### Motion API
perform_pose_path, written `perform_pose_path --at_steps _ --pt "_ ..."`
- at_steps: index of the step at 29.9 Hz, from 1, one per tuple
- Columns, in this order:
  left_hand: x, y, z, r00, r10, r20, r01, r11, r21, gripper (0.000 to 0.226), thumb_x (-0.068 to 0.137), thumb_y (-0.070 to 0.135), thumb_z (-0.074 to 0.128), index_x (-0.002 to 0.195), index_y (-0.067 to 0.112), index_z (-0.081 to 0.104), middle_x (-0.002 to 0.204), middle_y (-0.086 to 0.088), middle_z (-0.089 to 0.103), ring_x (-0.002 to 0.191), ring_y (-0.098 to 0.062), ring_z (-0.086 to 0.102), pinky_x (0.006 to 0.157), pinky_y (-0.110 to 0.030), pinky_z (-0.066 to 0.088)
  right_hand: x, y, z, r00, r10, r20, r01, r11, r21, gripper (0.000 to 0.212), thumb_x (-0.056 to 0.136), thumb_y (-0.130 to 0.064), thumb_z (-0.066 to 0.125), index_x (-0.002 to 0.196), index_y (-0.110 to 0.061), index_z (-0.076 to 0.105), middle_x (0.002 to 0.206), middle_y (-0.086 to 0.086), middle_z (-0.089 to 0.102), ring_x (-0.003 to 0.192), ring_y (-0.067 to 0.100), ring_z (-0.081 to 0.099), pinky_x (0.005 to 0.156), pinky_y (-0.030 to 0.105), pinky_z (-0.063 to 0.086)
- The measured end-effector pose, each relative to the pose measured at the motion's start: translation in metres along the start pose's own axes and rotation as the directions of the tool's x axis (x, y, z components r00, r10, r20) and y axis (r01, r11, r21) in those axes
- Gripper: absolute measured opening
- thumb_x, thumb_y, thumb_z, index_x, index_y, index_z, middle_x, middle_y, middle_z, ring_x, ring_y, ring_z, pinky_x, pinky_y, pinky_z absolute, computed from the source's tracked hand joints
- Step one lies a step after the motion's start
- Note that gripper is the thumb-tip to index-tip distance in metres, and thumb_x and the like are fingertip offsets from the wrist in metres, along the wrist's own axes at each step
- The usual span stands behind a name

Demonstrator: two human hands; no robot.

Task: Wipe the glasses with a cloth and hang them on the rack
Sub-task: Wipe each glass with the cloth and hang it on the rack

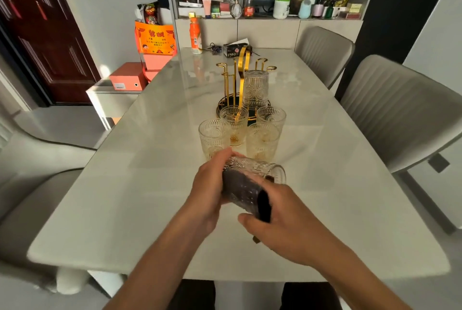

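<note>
My left hand grips an embossed clear glass held on its side above the table, its mouth turned to the right. A dark cloth lies against the glass, and my right hand holds that cloth, thumb curled beneath it. Just beyond stand several more embossed glasses upright: one at the left, one behind it, one at the right. One glass hangs upside down on the gold rack, which has a dark round base.
The pale marble table carries an orange bottle, keys and a small box at its far end. Grey chairs stand on the right and left. A cluttered shelf unit lines the back wall; orange boxes sit at the left.
</note>
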State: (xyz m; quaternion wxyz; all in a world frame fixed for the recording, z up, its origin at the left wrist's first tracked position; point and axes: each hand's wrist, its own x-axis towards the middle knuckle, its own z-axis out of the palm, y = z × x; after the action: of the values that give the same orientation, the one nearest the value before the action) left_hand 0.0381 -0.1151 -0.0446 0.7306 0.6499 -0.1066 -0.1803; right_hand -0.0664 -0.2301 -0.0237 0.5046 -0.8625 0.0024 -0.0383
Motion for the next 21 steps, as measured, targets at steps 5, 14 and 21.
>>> perform_pose_path --at_steps 5,14,21 --pt "-0.009 -0.014 -0.001 0.907 0.42 -0.016 -0.42 0.907 -0.002 0.026 0.092 0.048 0.056 0.096 0.028 0.072 0.101 0.006 0.072 0.095 -0.013 0.068 0.08 -0.024 0.054 -0.001 -0.006 -0.001 0.975 0.213 -0.064 -0.12 0.745 0.656 0.016 0.084 -0.02 0.081 0.094 -0.032 0.079 0.084 -0.004 0.079 0.048 0.01 0.063 0.04 0.024 0.049" --pt "0.003 0.013 0.003 0.993 -0.024 0.115 0.02 0.999 0.039 0.026 0.089 0.05 0.061 0.082 0.027 0.074 0.093 -0.006 0.072 0.089 -0.022 0.067 0.074 -0.034 0.053 -0.008 0.009 0.001 0.978 -0.129 -0.165 0.105 0.983 -0.149 0.048 0.087 -0.028 0.077 0.131 -0.04 0.063 0.101 -0.016 0.073 0.08 0.005 0.068 0.071 0.019 0.053" --pt "-0.006 -0.003 0.01 0.952 0.298 -0.068 -0.303 0.95 -0.073 0.042 0.086 0.06 0.05 0.098 0.031 0.078 0.102 -0.003 0.078 0.1 -0.022 0.073 0.079 -0.032 0.06 -0.011 -0.008 0.0 0.991 0.065 -0.113 -0.016 0.922 0.388 0.045 0.081 -0.017 0.079 0.12 -0.036 0.069 0.086 -0.003 0.076 0.046 0.018 0.063 0.043 0.029 0.053"
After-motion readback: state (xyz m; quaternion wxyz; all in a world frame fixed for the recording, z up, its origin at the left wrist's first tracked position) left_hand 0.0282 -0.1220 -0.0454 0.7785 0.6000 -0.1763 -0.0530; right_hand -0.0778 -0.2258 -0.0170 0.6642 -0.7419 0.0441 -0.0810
